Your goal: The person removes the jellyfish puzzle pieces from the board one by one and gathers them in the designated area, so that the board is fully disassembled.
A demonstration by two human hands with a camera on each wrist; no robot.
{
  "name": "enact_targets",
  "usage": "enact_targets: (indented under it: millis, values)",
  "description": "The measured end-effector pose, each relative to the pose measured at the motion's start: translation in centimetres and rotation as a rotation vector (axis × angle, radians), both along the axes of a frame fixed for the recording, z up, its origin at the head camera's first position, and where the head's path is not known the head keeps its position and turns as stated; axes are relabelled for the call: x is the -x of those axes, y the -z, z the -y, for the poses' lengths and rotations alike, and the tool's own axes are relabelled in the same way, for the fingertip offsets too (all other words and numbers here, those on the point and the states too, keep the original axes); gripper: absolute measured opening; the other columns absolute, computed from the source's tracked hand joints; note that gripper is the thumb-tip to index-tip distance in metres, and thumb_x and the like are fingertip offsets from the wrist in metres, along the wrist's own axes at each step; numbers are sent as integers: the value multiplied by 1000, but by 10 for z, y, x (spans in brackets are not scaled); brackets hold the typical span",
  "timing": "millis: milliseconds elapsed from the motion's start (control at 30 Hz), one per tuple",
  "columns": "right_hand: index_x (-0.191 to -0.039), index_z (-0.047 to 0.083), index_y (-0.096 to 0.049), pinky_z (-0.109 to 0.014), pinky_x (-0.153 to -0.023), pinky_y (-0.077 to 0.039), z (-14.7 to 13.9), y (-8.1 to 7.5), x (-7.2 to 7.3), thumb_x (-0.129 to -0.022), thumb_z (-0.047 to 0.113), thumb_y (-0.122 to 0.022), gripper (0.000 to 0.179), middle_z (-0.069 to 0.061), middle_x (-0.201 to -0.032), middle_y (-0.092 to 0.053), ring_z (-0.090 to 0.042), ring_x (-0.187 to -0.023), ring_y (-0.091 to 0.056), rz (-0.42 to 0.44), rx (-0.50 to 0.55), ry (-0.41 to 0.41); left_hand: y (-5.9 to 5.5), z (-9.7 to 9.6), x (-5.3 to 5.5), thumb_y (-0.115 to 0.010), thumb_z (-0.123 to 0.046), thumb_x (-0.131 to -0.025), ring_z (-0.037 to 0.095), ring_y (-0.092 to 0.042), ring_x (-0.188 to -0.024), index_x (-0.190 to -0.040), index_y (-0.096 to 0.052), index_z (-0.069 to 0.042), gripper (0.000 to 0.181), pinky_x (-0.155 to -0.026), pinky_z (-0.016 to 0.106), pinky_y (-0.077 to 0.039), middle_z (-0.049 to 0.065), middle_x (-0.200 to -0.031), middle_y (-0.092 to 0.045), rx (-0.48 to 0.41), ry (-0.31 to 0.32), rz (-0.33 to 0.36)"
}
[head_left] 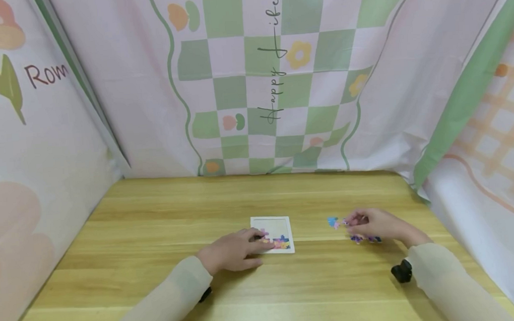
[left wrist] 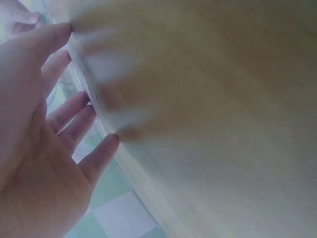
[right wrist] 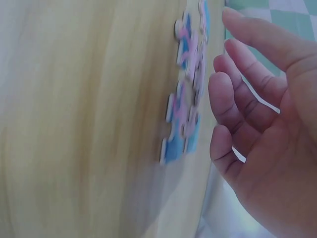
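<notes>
My left hand (head_left: 234, 250) lies at the left side of a white puzzle tray (head_left: 291, 235), its fingers fairly straight and reaching over the tray's edge. Joined jigsaw pieces (head_left: 281, 243) in pink, yellow and blue line the near part of the tray. To the right, my right hand (head_left: 380, 225) hovers over loose jigsaw pieces, with a blue one (head_left: 332, 222) beyond the fingertips and dark purple ones (head_left: 356, 239) under the palm. In the right wrist view its fingers bend loosely beside several pink and blue pieces (right wrist: 173, 148), with nothing between thumb and fingers.
The wooden table (head_left: 175, 206) carries the tray and the pieces. Printed curtains (head_left: 269, 80) enclose it at the back and on both sides. A black wrist device (head_left: 401, 271) sits at the right sleeve.
</notes>
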State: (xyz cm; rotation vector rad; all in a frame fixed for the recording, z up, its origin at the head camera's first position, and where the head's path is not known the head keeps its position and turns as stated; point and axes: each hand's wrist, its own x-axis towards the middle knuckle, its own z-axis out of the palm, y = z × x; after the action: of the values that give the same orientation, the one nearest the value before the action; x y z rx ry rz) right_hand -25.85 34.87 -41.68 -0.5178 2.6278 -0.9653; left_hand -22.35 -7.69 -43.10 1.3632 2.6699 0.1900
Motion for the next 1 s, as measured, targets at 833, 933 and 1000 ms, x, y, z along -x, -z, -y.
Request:
enact_targets:
  millis: [833, 933, 1000]
  values:
    - [-108, 15, -70, -36, -81, -51, 102, 4, 23, -93, 32, -73, 22, 5, -95, -65, -15, -88, -61, -51, -30, -161, 5, 0, 1, -59, -37, -102, 21, -53, -122, -147, -54, -20, 49, -108, 36, -42, 7, -133, -55, -22, 114, -253]
    - [-108, 14, -70, -34, -78, -53, 118, 3, 25, -94, 29, -72, 21, 4, -94, -66, -15, -87, -61, -37, -22, -201, 7, 0, 0, -57, -39, -103, 20, -52, -124, -149, -52, -22, 49, -108, 37, -42, 6, -135, -55, -6, 92, -247]
    - [-109, 14, -70, -33, -77, -53, 129, 3, 26, -95, 28, -72, 20, 5, -94, -67, -15, -87, -62, -28, -17, -219, 8, 0, -1, -56, -39, -103, 20, -52, -125, -149, -51, -22, 49, -108, 37, -42, 5, -136, -55, 2, 73, -230]
